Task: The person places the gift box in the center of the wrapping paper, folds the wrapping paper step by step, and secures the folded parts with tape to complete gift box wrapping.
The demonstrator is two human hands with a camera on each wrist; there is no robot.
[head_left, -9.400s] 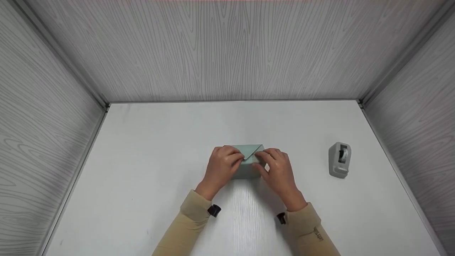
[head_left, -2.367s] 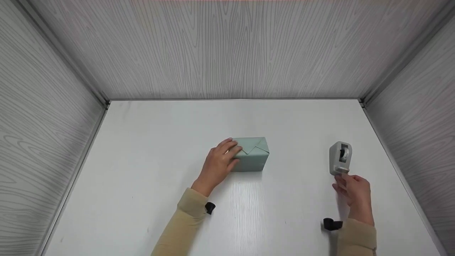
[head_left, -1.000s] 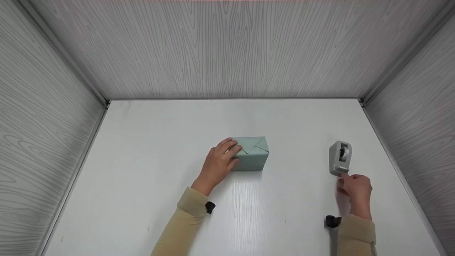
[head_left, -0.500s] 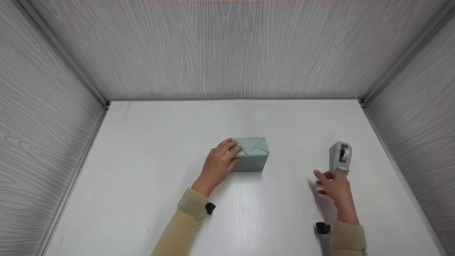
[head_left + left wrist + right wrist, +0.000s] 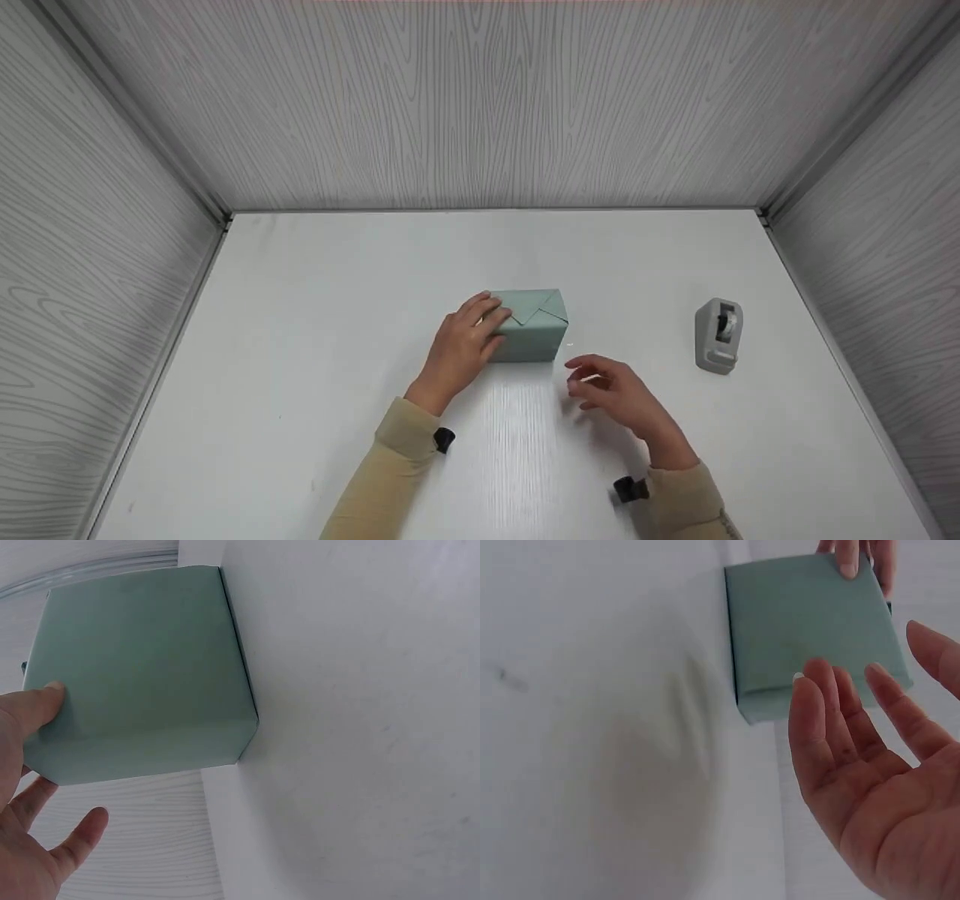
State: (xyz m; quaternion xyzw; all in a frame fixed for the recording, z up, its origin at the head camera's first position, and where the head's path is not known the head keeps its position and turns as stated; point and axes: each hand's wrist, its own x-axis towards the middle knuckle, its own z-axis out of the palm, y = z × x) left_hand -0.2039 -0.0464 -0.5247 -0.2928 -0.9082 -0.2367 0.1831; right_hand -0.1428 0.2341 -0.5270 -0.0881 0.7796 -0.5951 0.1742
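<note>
A box wrapped in pale green paper (image 5: pixel 529 341) stands on the white table, with a pointed paper flap folded down on its top. My left hand (image 5: pixel 454 352) grips its left end, thumb on the near face and fingers over the top. In the left wrist view the thumb (image 5: pixel 37 706) presses flat on the green paper. My right hand (image 5: pixel 615 394) is just right of the box's near corner, fingers loosely bent. The right wrist view shows a small pale spot at a fingertip (image 5: pixel 802 690); I cannot tell whether it is a piece of tape.
A grey tape dispenser (image 5: pixel 718 352) with a roll in it stands on the right of the white table (image 5: pixel 337 300). Grey wood-grain panels (image 5: pixel 480 112) close the back and both sides.
Both hands were at the box's flap; then my right hand went to the tape dispenser's front end and has come back left to the box. My left hand stays on the box.
</note>
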